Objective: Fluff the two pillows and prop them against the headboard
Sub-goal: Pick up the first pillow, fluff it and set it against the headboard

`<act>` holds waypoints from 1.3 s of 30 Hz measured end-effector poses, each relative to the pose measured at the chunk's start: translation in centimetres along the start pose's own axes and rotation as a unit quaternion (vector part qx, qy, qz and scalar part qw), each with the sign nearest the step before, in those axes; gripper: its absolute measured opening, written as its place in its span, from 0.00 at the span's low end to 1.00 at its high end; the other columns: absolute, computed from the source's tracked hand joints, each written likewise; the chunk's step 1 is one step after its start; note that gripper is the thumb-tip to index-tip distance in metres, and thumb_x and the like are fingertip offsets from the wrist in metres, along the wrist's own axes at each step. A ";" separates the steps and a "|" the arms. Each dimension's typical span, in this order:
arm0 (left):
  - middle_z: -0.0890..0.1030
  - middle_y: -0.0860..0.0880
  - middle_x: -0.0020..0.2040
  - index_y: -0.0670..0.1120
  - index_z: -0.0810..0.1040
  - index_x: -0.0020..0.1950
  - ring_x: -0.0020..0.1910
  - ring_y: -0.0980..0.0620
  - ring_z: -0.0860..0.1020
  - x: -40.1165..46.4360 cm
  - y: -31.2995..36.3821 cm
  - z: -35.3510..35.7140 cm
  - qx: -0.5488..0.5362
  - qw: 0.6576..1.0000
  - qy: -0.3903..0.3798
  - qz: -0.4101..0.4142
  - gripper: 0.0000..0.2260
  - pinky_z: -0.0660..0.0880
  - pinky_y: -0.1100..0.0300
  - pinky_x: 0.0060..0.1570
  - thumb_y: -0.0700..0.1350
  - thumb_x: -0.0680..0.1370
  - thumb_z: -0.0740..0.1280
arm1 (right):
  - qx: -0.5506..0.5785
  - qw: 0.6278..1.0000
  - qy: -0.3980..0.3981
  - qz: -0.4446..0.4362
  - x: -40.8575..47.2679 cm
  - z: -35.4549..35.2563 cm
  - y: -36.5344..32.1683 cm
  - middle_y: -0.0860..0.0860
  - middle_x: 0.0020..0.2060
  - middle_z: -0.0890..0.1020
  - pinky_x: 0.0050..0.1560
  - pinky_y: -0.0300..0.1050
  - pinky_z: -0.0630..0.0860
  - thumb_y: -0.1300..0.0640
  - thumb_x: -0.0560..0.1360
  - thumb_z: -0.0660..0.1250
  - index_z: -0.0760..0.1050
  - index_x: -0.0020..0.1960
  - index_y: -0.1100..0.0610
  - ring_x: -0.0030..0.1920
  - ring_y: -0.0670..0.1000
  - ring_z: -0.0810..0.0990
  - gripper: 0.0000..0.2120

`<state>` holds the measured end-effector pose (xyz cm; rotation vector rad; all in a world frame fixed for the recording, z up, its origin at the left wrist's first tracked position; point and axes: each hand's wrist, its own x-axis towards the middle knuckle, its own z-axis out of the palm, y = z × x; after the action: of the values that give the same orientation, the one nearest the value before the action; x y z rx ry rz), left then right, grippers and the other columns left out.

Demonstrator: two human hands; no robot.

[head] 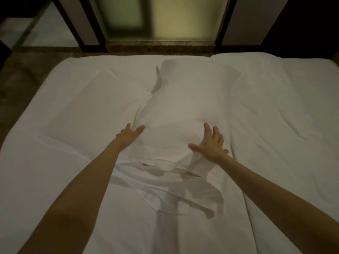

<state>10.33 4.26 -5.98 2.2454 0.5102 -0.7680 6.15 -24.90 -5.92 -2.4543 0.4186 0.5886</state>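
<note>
both hands spread flat: left hand point(129, 135), right hand point(211, 145) pressing white pillow point(176, 110) on bed point(275, 116).

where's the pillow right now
In the head view the pillow lies lengthwise at the centre of the bed, between the left hand and right hand, its loose open end nearest the person.

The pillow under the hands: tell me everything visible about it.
The pillow is white, in a soft, creased fabric case, plump in the middle. It lies flat, lengthwise away from the camera, in the middle of the white bed, not propped. The loose open end of its case spreads rumpled nearest the person. The left hand presses its left edge with open fingers; the right hand rests spread on its right side.
</note>
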 end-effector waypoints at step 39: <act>0.77 0.49 0.65 0.52 0.64 0.75 0.63 0.46 0.75 -27.3 23.8 40.6 -0.182 0.968 0.031 0.169 0.28 0.69 0.51 0.66 0.51 0.76 0.66 | 0.325 0.940 0.100 0.039 -9.9 -23.4 39.1 0.56 0.41 0.84 0.46 0.48 0.73 0.66 0.71 0.61 0.77 0.50 0.57 0.43 0.55 0.81 0.11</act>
<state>-12.26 -44.91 -0.14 1.9439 0.2576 -0.3932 -11.18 -68.00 -1.70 -1.8645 0.6716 0.1800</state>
